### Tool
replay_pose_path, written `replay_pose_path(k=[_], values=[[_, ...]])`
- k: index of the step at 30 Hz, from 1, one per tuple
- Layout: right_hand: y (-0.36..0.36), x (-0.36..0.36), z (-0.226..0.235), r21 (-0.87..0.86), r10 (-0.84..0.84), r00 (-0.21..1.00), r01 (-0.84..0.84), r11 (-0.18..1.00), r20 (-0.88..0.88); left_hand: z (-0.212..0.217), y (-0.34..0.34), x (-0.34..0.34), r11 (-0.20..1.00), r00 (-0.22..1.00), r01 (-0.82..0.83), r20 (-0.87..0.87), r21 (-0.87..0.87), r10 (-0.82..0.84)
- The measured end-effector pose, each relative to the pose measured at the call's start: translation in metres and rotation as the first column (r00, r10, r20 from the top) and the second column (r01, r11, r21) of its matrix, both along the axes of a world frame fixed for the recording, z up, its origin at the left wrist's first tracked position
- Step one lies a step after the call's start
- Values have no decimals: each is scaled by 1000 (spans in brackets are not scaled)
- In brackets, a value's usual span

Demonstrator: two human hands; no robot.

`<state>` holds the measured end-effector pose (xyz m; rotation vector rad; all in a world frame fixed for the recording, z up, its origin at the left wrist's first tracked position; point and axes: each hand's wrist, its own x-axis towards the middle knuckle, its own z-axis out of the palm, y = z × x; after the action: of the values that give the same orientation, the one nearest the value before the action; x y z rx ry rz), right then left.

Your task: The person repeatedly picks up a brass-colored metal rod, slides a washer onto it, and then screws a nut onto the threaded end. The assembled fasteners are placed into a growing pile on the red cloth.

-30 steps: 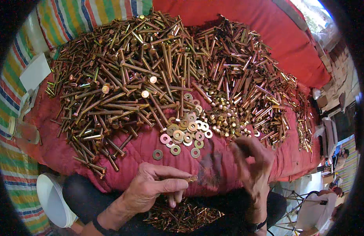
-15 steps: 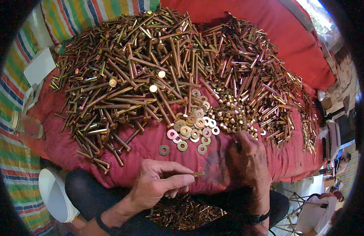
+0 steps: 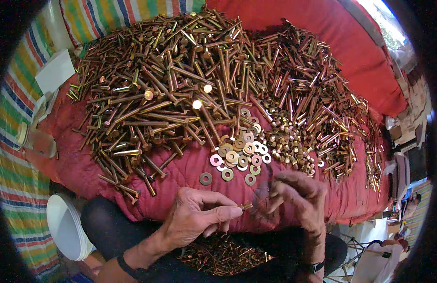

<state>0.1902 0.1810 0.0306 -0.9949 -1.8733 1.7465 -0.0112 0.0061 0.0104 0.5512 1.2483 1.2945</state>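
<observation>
Thumb and fingers of my left hand pinch a bolt; only its short threaded end sticks out past the fingertips, and the rest is hidden in the hand. Facing it on the right, my right hand is raised with bent fingers. Motion smears those fingertips, so whether anything is between them does not show. Just beyond both hands lie a cluster of flat round washers and, to their right, a heap of small brass-coloured nuts.
A large pile of long hex bolts covers the red quilted cloth, with shorter metal pieces heaped at right. More bolts lie below, between my legs. White stacked tubs stand at left, near a clear jar.
My right hand has drawn back from the nut heap toward my left hand, its fingers now turned to the bolt's end. My left hand keeps its pinch. The view has shifted slightly.
</observation>
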Motion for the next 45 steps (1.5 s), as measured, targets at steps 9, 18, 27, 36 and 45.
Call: replay_pose_path(k=[9,18,27,36,45], values=[[-20,-10,11,481,403,913,-329,813,-57,-2,-6,-9,993,961,119,251,11,-118],[-24,-8,15,653,433,900,-362,665,59,-7,-7,-10,976,918,217,344,-16,-199],[-35,-8,9,492,266,950,-313,812,165,-5,-6,9,897,698,145,-686,418,207],[-22,-8,7,569,277,960,-212,794,-29,-1,-10,0,970,848,121,-529,210,9],[-39,-6,10,495,115,975,-196,846,189,-2,-8,4,969,883,137,-470,204,-26]])
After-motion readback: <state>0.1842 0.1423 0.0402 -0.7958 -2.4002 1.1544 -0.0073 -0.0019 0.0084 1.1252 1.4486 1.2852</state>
